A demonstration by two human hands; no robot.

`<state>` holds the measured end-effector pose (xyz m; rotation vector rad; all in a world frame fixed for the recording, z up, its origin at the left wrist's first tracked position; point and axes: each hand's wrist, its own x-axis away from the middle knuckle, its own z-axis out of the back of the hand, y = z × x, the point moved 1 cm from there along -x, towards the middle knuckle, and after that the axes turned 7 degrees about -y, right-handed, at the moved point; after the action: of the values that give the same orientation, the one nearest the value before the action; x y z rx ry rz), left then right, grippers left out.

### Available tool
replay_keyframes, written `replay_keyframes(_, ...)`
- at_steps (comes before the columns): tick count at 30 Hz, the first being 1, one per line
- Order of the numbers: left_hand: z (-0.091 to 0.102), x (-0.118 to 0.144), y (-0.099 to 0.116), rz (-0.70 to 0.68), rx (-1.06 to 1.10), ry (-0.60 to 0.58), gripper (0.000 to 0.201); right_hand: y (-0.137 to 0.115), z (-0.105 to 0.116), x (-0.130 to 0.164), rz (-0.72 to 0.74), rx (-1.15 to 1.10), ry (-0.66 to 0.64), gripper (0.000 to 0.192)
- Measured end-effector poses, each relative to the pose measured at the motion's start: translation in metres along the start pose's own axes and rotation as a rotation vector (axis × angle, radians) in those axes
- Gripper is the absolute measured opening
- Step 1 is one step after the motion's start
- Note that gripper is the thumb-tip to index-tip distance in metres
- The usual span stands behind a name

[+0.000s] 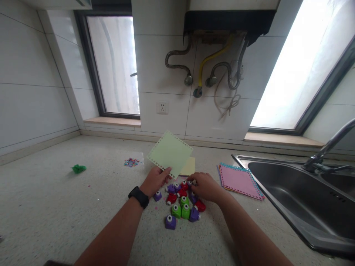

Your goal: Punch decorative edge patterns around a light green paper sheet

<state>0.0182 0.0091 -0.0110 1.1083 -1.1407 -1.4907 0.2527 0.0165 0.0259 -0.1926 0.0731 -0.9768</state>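
My left hand (156,181), with a black watch on its wrist, pinches the lower corner of a pale green paper sheet (170,153). Small punched holes run along the sheet's edges, and it is raised at a tilt over the counter. My right hand (205,186) has its fingers curled round a purple paper punch (190,183) at the far right of a cluster; its fingertips are partly hidden. Around it stand red paper punches (172,199), green paper punches (185,211) and more purple ones. One purple punch (170,222) sits at the near side.
Behind the green sheet lies pale yellow paper (188,166). Right of my right hand is a stack of punched coloured sheets (240,181), pink on top, beside the steel sink (277,207). Paper confetti (131,162) and a crumpled green scrap (79,169) lie on the left.
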Motion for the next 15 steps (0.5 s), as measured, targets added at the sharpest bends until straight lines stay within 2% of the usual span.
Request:
replay_keyframes(4,-0.001,0.002,0.004,0.003,-0.022,-0.013,0.052,0.001,0.002,0.001,0.011,-0.050,0.018,0.023)
replay_keyframes(6,-0.001,0.004,0.007,-0.001,-0.035,-0.017,0.051,0.001,0.003,0.000,-0.018,-0.167,0.098,0.019)
replay_keyframes(10,-0.003,0.009,0.014,-0.016,-0.050,-0.028,0.049,-0.001,0.009,0.001,-0.029,-0.687,0.340,0.021)
replay_keyframes(13,-0.005,0.012,0.018,-0.031,-0.030,-0.013,0.043,-0.006,0.014,0.004,0.087,-1.088,0.469,0.029)
replay_keyframes(15,-0.007,0.013,0.019,-0.045,-0.017,0.021,0.041,-0.009,0.015,0.007,0.163,-1.259,0.526,0.034)
